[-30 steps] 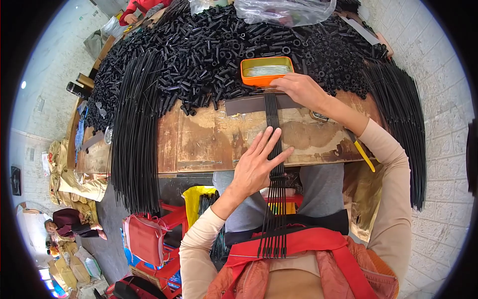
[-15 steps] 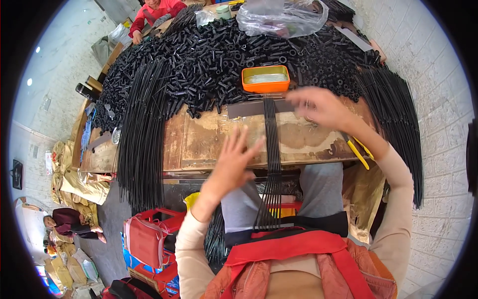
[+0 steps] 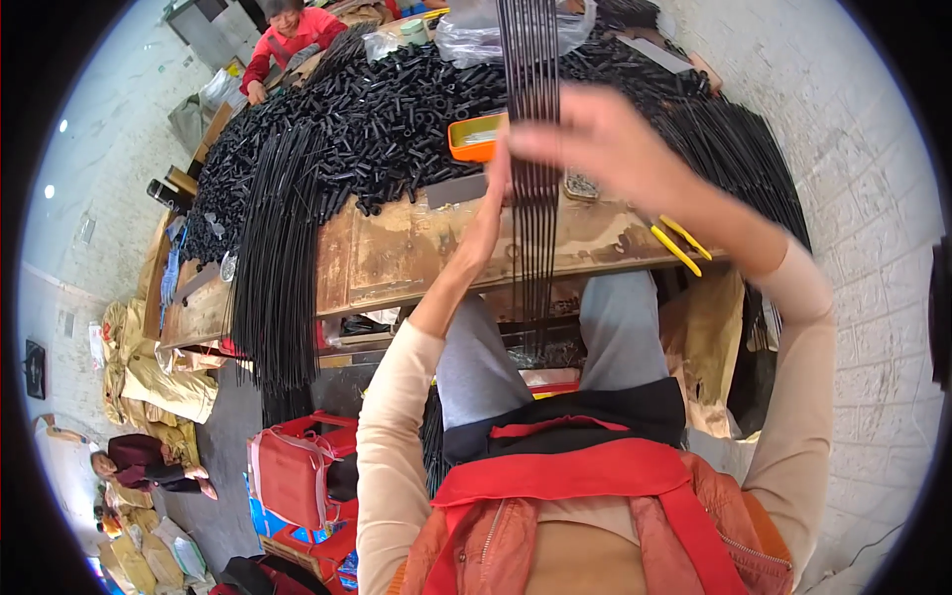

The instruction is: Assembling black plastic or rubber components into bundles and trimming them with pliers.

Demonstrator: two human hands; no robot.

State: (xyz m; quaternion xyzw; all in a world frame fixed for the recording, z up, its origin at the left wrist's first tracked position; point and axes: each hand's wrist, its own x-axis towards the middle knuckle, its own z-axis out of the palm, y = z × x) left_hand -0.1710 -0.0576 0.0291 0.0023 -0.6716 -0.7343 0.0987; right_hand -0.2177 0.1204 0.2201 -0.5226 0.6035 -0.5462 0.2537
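A flat row of thin black rods (image 3: 535, 213) is raised above the bench, its upper ends reaching the top of the picture and its lower ends hanging over the bench edge. On the row's left side, my left hand (image 3: 488, 203) is seen nearly edge-on, pressed against the rods. My right hand (image 3: 610, 144), smeared by motion, grips them from the right, with part of it crossing in front. Behind the left hand sits an orange box (image 3: 472, 151) of thin pale pieces, partly hidden. A dark flat strip (image 3: 456, 191) lies on the wood beside that hand.
Short black tubes (image 3: 377, 129) heap over the far bench (image 3: 342, 258). Long black rods hang off the edge at left (image 3: 273, 268) and lie at right (image 3: 744, 149). Yellow-handled pliers (image 3: 679, 248) lie near the right edge. A person in red (image 3: 297, 45) works across the bench.
The row of rods has risen off the bench and now stands up between my hands. Both hands have closed in on it, the left one moving up and away from me. My view has shifted slightly.
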